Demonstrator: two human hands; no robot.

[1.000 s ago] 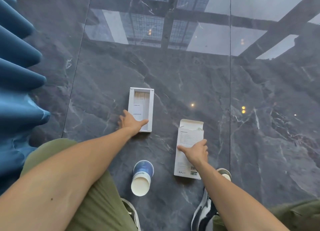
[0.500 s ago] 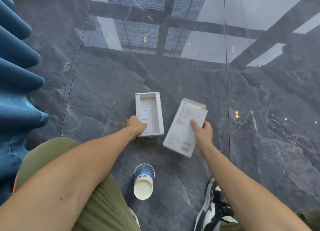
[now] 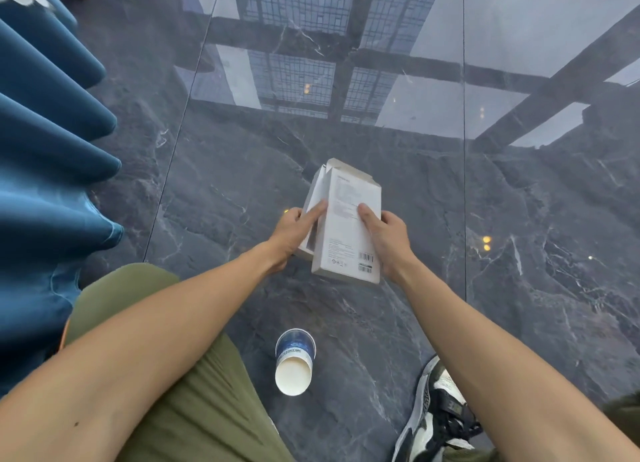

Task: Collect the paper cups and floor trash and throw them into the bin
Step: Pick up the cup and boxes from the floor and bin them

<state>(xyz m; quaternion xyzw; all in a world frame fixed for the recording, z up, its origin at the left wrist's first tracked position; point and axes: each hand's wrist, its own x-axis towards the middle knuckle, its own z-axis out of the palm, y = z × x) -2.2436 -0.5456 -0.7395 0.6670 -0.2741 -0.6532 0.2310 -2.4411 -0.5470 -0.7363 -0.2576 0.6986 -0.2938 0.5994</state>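
Observation:
Two white cardboard boxes are held together above the dark marble floor. The printed box sleeve (image 3: 349,229) lies on top, gripped at its right side by my right hand (image 3: 388,240). The open box tray (image 3: 313,198) is mostly hidden under it, with only its left edge showing, and my left hand (image 3: 294,233) holds it, one finger stretched along its side. A blue and white paper cup (image 3: 294,363) lies on its side on the floor between my legs, its open mouth turned toward me. No bin is in view.
Blue pleated curtain or upholstery (image 3: 52,157) fills the left edge. My green-trousered knee (image 3: 173,375) is at lower left, and a black and white shoe (image 3: 440,420) at lower right. Glossy floor tiles (image 3: 519,219) reflect a window grid ahead.
Both hands lifted their boxes off the floor and brought them together, the sleeve now lying over the tray. The cup has not moved.

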